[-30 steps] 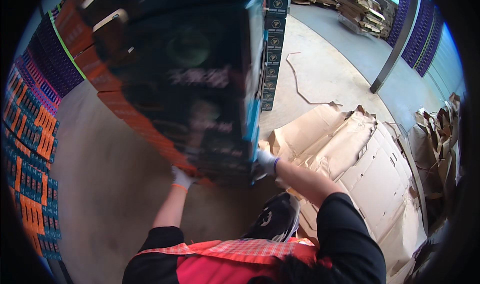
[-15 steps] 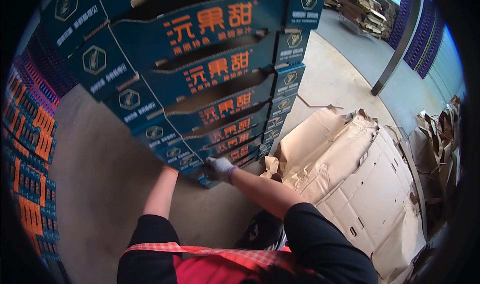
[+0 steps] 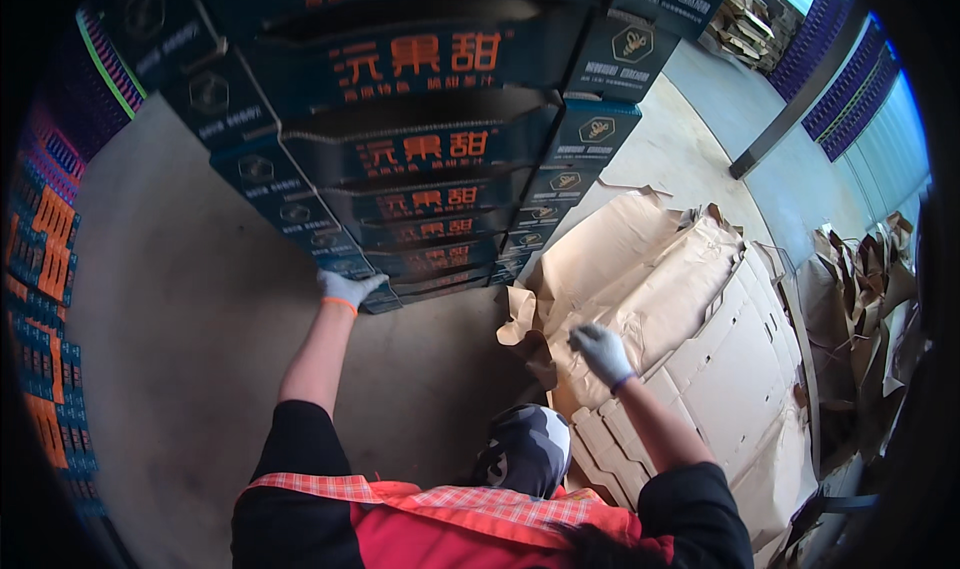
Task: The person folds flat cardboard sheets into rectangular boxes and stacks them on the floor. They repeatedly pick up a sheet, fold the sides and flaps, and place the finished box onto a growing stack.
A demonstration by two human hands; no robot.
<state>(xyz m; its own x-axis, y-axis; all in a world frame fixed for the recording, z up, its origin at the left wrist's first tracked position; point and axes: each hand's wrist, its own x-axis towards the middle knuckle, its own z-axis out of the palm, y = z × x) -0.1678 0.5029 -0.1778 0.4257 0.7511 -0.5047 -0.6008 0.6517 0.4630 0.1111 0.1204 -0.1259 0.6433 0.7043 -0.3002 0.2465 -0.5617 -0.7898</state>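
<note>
A tall stack of dark teal cardboard boxes (image 3: pixel 425 151) with orange lettering and cut-out openings rises in front of me. At its lower left front corner is my left hand (image 3: pixel 348 291), in a pale glove with an orange cuff. The thumb lies across the corner of a low box, and the other fingers are partly hidden at its side. My right hand (image 3: pixel 602 355), in a pale glove with a purple cuff, is off the stack to the right. Its fingers are curled in, with dark fingertips, and I make out nothing in them. Crumpled brown paper (image 3: pixel 625 269) appears beneath that hand.
Flattened cardboard sheets (image 3: pixel 715 369) lie with the paper at right. More teal and orange boxes (image 3: pixel 45 339) stand far left. A dark post (image 3: pixel 800 94) and purple crates (image 3: pixel 850 99) are at the back right. Crumpled brown paper (image 3: pixel 860 309) piles by the right edge.
My right hand has left the stack's lower front and moved right, over the brown paper. My left hand, mostly hidden before, now shows at the corner. The stack appears shifted in view.
</note>
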